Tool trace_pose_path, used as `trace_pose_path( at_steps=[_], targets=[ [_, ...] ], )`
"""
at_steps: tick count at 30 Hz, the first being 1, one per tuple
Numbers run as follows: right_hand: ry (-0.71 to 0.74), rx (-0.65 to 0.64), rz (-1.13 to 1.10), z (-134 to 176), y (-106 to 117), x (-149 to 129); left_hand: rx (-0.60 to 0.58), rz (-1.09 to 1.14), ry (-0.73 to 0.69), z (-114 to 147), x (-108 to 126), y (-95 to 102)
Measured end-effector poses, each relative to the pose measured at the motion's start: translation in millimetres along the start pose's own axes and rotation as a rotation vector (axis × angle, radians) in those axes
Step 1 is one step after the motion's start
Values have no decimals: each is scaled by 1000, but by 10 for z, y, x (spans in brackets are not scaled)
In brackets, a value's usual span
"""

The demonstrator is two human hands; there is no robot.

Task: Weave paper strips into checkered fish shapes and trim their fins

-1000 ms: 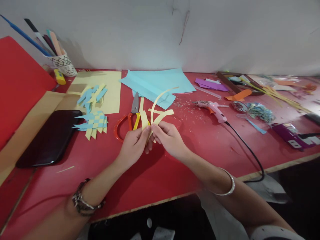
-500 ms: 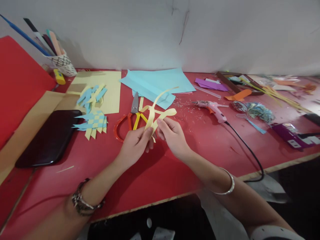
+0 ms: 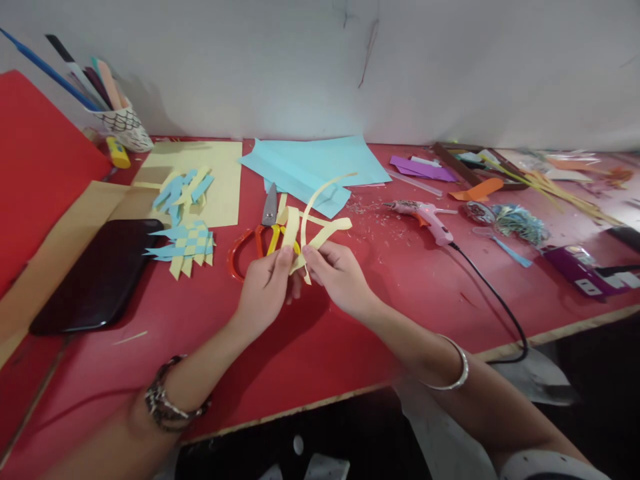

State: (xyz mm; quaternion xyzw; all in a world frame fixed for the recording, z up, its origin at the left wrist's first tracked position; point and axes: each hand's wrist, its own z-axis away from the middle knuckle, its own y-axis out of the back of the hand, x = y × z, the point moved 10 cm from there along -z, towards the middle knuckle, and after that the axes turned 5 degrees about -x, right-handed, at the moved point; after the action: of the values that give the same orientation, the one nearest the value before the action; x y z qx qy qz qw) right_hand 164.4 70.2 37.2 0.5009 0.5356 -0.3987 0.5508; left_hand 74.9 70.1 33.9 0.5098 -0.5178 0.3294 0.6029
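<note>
yellow strips (image 3: 291, 230), partly hidden in left hand (image 3: 265, 280)

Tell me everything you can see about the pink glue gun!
The glue gun looks like pink plastic, with an orange trigger and a dark, dirty-looking nozzle pointing left. A pale stick pokes out of its back. It lies on its side on the red table, beyond and right of the right hand, and nobody is touching it. A black cord runs from its handle to the table's near edge.
</note>
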Motion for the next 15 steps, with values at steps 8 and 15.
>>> trace_pose_path(
  at_steps=[8,15],
  targets=[
    [-18,65,-18,0,81,5,82,139,49,-21,-44,151],
    [-121,-526,414,67,-9,3,66,115,-40,-10,29,140]
  ],
)
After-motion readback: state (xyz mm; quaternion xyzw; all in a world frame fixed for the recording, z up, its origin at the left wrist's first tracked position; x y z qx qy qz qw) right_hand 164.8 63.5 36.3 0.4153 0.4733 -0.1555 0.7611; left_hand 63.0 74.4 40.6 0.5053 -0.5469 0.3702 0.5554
